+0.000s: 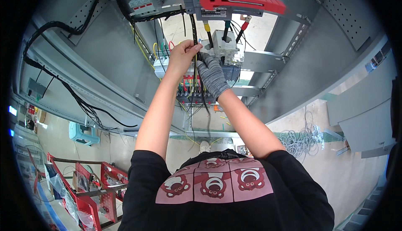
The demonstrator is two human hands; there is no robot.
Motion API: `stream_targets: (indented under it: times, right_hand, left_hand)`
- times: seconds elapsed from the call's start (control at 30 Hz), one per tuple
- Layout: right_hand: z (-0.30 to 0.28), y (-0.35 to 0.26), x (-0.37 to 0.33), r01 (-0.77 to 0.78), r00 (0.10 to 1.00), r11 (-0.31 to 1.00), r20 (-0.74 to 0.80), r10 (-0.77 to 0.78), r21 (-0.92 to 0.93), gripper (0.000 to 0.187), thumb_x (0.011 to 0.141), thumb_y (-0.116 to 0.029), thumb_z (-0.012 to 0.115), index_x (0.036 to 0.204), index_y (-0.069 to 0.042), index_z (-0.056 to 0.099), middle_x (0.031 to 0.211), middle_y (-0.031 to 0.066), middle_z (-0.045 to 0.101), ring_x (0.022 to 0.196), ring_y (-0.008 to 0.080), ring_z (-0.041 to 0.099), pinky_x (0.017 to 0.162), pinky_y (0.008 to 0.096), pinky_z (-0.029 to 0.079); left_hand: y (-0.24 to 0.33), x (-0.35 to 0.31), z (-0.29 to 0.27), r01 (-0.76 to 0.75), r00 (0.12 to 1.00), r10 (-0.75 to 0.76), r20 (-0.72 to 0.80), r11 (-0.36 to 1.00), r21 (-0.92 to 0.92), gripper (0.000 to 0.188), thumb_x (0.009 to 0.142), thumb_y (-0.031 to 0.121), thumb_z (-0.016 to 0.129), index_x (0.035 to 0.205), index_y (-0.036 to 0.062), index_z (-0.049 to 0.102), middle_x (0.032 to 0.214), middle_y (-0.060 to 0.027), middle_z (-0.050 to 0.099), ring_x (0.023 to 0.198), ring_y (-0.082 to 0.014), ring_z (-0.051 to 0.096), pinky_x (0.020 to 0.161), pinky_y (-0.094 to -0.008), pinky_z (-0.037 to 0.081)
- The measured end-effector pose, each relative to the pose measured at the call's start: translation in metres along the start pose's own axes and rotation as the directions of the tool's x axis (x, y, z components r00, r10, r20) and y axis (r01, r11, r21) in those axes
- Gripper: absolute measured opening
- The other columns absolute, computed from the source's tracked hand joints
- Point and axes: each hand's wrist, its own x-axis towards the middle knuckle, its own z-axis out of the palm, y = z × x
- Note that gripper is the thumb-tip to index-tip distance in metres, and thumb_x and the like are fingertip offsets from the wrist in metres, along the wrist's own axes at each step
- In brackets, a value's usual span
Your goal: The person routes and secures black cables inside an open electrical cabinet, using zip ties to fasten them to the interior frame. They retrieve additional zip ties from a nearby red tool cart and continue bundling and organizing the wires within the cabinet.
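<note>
A bundle of black wires (194, 28) hangs down from below the breaker in the open cabinet, its upper part wrapped, its lower ends loose. My bare left hand (182, 57) is closed in a pinch on this bundle, thumb and fingertips together. Against the bundle's right side rests my right hand (212, 72), in a grey knitted glove; its fingers are bent toward the wires and their tips are partly hidden. Just right of the glove sits a clear-covered device (225, 42). Thick cables with yellow, green and red sleeves (207, 27) run down behind it.
A red lever handle (240, 0) juts out above my hands. A black wire harness (56, 23) follows the cabinet's left side. Behind me on the floor are a red rack (90, 203), a blue stool (83, 134) and coiled grey wire (299, 143).
</note>
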Motion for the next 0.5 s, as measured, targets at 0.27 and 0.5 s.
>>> stream_targets:
  times: [0.27, 0.5]
  right_hand:
    - [-0.012, -0.016, 0.0, -0.113, 0.993, 0.981, 0.046, 0.107, 0.158, 0.029, 0.088, -0.014, 0.056, 0.109, 0.005, 0.059, 0.099, 0.0188, 0.065, 0.091, 0.025, 0.063, 0.083, 0.0322, 0.047]
    - [-0.02, -0.009, -0.002, -0.056, 0.996, 0.99, 0.071, 0.047, 0.13, 0.027, 0.088, -0.015, 0.055, 0.108, 0.004, 0.06, 0.099, 0.0175, 0.066, 0.09, 0.0259, 0.063, 0.083, 0.0335, 0.047]
  left_hand:
    - [0.01, -0.003, 0.004, 0.042, 0.999, -0.041, 0.019, 0.999, -0.004, 0.016, 0.089, 0.017, 0.061, 0.079, 0.0046, 0.06, 0.066, 0.0074, 0.047, 0.06, -0.0028, 0.038, 0.056, -0.02, 0.03]
    - [0.017, -0.006, 0.008, 0.019, 1.0, -0.018, -0.018, 0.994, 0.104, 0.022, 0.089, 0.019, 0.06, 0.073, 0.0048, 0.055, 0.061, 0.005, 0.045, 0.057, -0.0038, 0.039, 0.053, -0.0215, 0.032]
